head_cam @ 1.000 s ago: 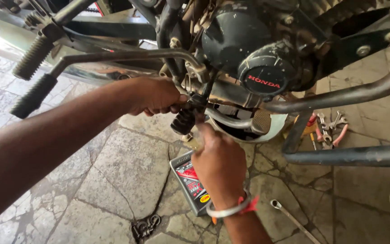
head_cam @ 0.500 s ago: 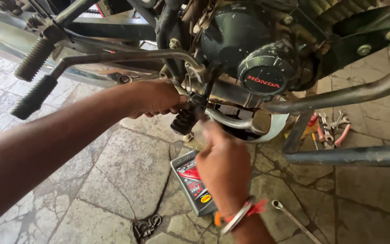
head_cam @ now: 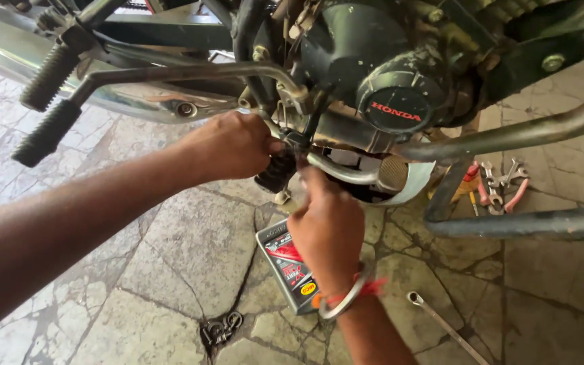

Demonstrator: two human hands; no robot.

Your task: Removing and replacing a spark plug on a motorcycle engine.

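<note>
Change: the right hand (head_cam: 326,230) has slid slightly right of where it was half a second ago; the left hand (head_cam: 231,145) stays put.
Left hand: closed on a part under the engine (head_cam: 373,74), centre frame, steadying it.
Right hand: fingers curled at the footpeg (head_cam: 275,172); grip hidden.
Hidden: the fastener itself.
Floor: oil can (head_cam: 285,267), spanner (head_cam: 441,324).

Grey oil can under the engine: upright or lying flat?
Lying flat: the oil can rests label-face up on the stone floor, partly behind the right hand.
</note>
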